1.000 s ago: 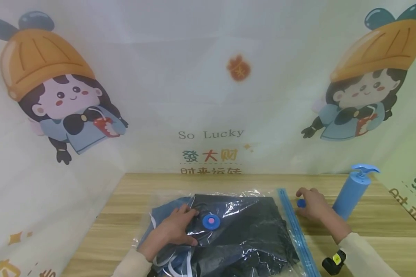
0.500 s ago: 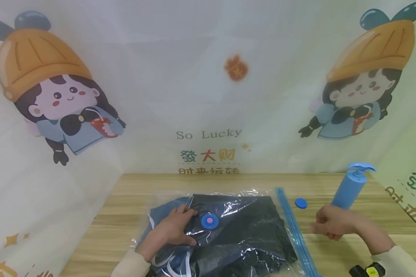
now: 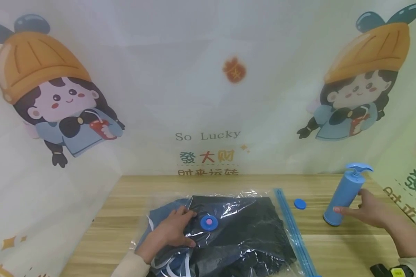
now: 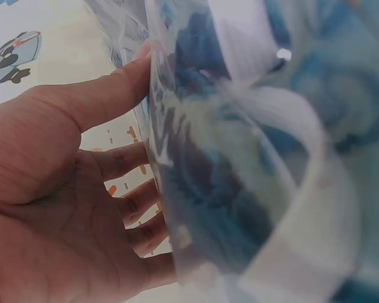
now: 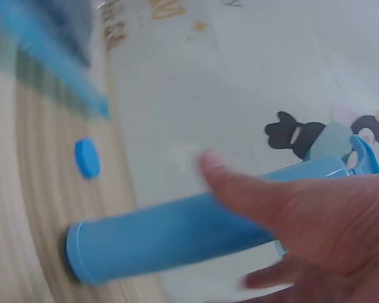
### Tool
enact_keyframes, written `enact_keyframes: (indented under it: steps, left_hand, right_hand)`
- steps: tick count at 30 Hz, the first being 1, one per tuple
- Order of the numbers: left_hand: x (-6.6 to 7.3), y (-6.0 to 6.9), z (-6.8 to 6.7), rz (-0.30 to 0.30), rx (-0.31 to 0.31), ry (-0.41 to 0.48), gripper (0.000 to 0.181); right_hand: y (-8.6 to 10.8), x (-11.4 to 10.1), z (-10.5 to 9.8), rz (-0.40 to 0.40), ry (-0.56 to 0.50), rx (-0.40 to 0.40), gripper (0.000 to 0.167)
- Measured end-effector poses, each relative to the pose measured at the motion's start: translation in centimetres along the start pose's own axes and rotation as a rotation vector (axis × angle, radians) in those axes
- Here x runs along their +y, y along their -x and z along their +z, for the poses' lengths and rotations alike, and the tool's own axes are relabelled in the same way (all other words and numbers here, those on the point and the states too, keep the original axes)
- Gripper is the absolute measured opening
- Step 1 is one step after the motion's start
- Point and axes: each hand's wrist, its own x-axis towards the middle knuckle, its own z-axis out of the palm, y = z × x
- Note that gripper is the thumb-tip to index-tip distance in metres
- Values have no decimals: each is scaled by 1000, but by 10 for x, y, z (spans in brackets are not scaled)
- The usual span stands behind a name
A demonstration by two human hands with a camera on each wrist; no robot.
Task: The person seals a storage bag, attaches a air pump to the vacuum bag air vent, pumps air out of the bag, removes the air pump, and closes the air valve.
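Observation:
A clear vacuum storage bag (image 3: 244, 256) with folded dark and blue cloth inside lies on the table, its blue-and-pink valve (image 3: 209, 222) on top. My left hand (image 3: 175, 230) rests on the bag left of the valve, fingers and thumb spread; the left wrist view shows the palm (image 4: 57, 189) and fingertips against the plastic. To the right stands a blue hand pump (image 3: 343, 196), upright with a slight lean. Around it is my right hand (image 3: 374, 209), thumb across the near side, some fingers hidden behind; in the right wrist view the fingers are not closed on it.
A round blue valve cap (image 3: 300, 204) lies on the wooden table (image 3: 132, 192) between bag and pump. The bag's blue zip edge (image 3: 292, 231) runs along its right side. A printed cloth backdrop (image 3: 152, 96) surrounds the table.
My right hand has let go of the blue cap, leaving it on the table, and moved right to the pump. My left hand stays on the bag.

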Motion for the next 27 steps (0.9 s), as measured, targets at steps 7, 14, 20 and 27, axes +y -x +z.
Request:
enact_keyframes:
  steps: [7,14,20,27]
  left_hand:
    - [1,1,-1,-4,-4,5,80]
    - [1,1,0,-10,-19,-1,81]
    - [1,1,-1,-16,-13,2,80]
    - [1,1,0,-24,-16,-2,82]
  right_hand:
    - [-5,-17,-6,-111,-66,313,81]
    - [-10,-62,0,-162,-95,519,67]
    - [-23,-126,17,-272,-211,540,58]
    - [-44,-207,72,-377,-342,385,56]
